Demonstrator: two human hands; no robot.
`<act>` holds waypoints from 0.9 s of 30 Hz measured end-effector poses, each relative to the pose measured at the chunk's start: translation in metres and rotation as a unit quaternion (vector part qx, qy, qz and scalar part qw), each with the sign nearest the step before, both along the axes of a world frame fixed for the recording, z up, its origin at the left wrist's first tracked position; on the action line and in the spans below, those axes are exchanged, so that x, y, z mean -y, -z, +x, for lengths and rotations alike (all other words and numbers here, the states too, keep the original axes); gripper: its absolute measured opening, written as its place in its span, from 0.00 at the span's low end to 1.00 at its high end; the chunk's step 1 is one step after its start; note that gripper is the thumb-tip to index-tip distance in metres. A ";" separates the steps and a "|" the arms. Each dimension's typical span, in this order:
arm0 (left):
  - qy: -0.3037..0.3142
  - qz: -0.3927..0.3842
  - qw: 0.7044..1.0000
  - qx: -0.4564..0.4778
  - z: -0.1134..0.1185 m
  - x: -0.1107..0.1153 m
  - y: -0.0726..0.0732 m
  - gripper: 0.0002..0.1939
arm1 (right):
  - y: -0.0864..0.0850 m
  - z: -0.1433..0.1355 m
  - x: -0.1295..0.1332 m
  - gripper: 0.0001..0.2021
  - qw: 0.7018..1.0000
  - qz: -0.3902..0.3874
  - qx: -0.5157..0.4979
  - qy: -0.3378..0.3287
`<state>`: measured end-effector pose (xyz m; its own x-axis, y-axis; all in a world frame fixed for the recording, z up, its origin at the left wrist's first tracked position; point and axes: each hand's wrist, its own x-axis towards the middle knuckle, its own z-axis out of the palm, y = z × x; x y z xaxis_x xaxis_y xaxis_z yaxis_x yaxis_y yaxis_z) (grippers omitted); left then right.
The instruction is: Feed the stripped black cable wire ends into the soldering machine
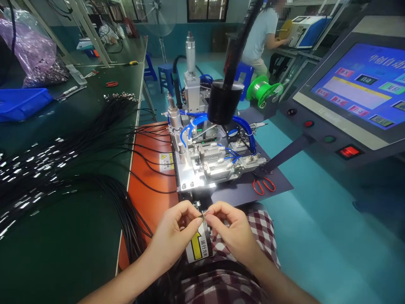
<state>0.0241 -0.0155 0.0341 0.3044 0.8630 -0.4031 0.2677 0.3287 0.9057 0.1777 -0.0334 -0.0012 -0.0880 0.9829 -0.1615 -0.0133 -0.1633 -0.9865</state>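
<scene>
Left hand [175, 228]: lower centre of the frame; I see thumb and forefinger pinched together on a small wire end [203, 214];
Right hand [234, 228]: just beside it; its fingertips are closed on the same piece, though how firmly I cannot tell;
Wire end: between both sets of fingertips, just below the machine [218, 169] at frame centre; mostly hidden by fingers;
Slip risk: so thin a piece could bend or slide free, I judge, if the two pinches pulled unevenly;
Cable risk: black cables [122, 207] left of centre droop over the edge of the table [63, 261]; a snagging left forearm could drag several down;
Knock risk: knuckles so near the machine could bump its front edge.
</scene>
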 end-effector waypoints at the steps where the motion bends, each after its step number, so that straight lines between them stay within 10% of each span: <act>1: -0.002 -0.004 1.000 0.007 0.000 0.000 0.000 0.07 | 0.001 0.000 -0.001 0.07 1.000 0.004 -0.002 -0.005; 15: -0.011 -0.037 0.998 0.055 0.000 0.001 0.012 0.09 | 0.008 0.002 0.001 0.11 0.942 0.203 0.267 -0.019; 27: -0.020 -0.002 0.999 0.042 0.004 -0.001 0.011 0.08 | 0.002 -0.001 -0.001 0.08 0.950 0.197 0.243 0.006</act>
